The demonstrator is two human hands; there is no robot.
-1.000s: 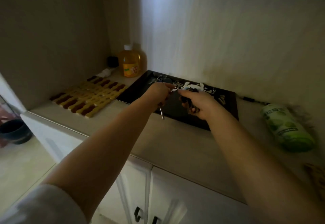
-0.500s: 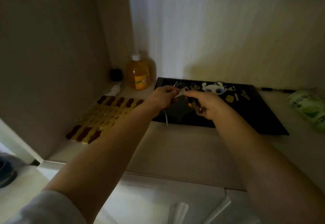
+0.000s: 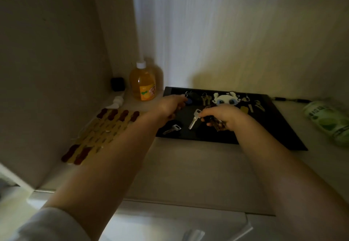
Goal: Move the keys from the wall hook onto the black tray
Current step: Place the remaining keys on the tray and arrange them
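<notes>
The black tray (image 3: 273, 121) lies on the counter against the back wall. My right hand (image 3: 226, 115) is shut on a bunch of keys just above the tray's middle, and one silver key (image 3: 194, 120) sticks out to the left. My left hand (image 3: 170, 105) hovers over the tray's left end with loosely curled fingers beside a blue tag (image 3: 189, 101), holding nothing I can see. Below it a single key with a black head (image 3: 172, 129) lies on the tray. Several more keys (image 3: 205, 98) and a white pixel-figure keychain (image 3: 225, 99) rest along the far edge. No wall hook is in view.
An orange bottle (image 3: 143, 86) and a small black cube (image 3: 118, 84) stand in the left corner. A yellow and dark red slatted mat (image 3: 102, 131) lies left of the tray. A green packet (image 3: 328, 121) lies at the right, with a cable (image 3: 290, 100) behind it. Cabinet doors are below.
The key that hung from my left hand now lies on the tray's near left. My hands have drawn apart, and my right hand still holds the bunch.
</notes>
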